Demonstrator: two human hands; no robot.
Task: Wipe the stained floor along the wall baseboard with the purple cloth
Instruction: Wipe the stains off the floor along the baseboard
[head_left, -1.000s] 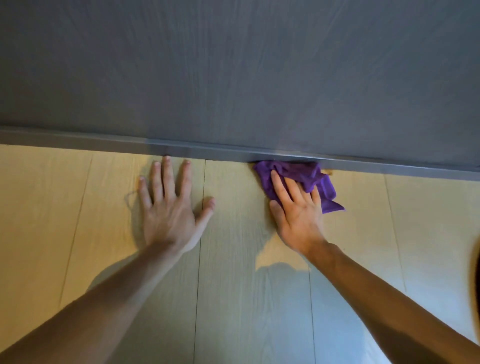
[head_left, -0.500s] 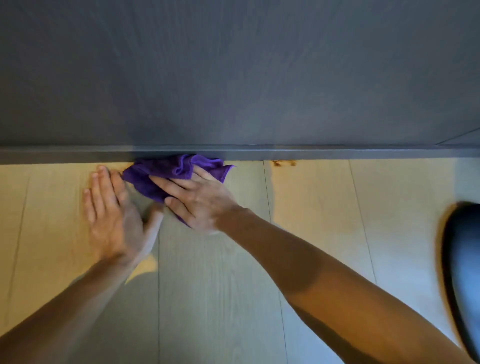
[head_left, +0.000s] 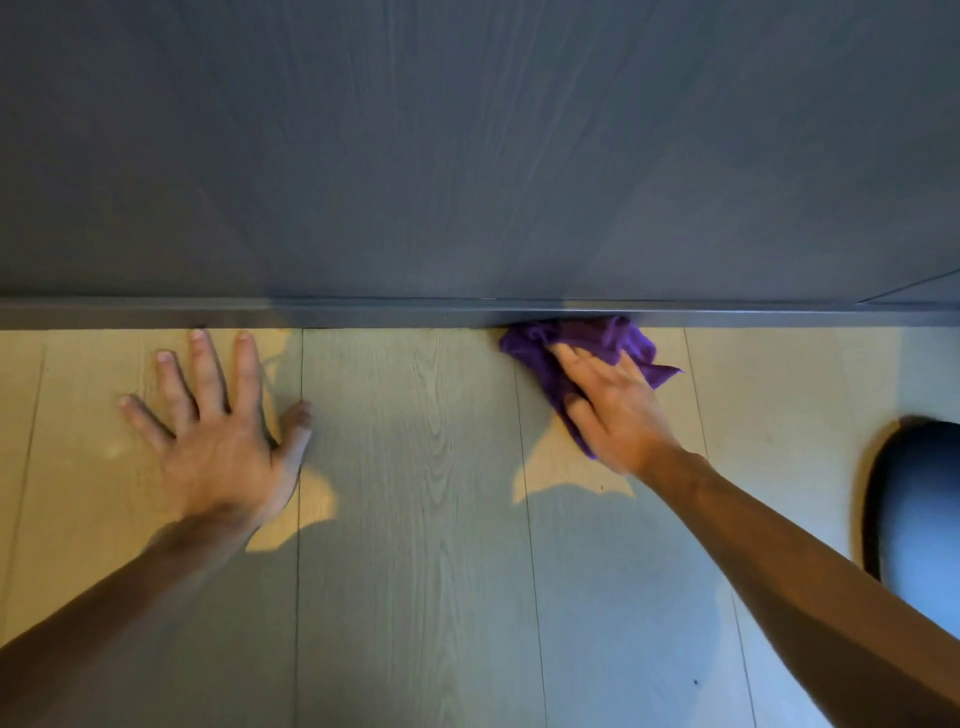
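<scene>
The crumpled purple cloth (head_left: 597, 340) lies on the light wood-plank floor (head_left: 415, 467), pushed against the grey baseboard (head_left: 363, 314). My right hand (head_left: 613, 410) presses flat on the cloth, fingers pointing up-left toward the wall, and covers its lower part. My left hand (head_left: 218, 426) rests flat on the floor to the left with its fingers spread, fingertips near the baseboard, holding nothing. No stain shows on the floor; the cloth covers the spot by the baseboard.
A dark grey wood-grain wall (head_left: 467, 156) fills the upper half. At the right edge a dark rounded object (head_left: 919, 509) stands on the floor. Shadows of my arms fall on the planks between and below the hands.
My right hand has swept the cloth to the right along the baseboard, away from my left hand and over the orange stain seen half a second ago. My left hand stays planted.
</scene>
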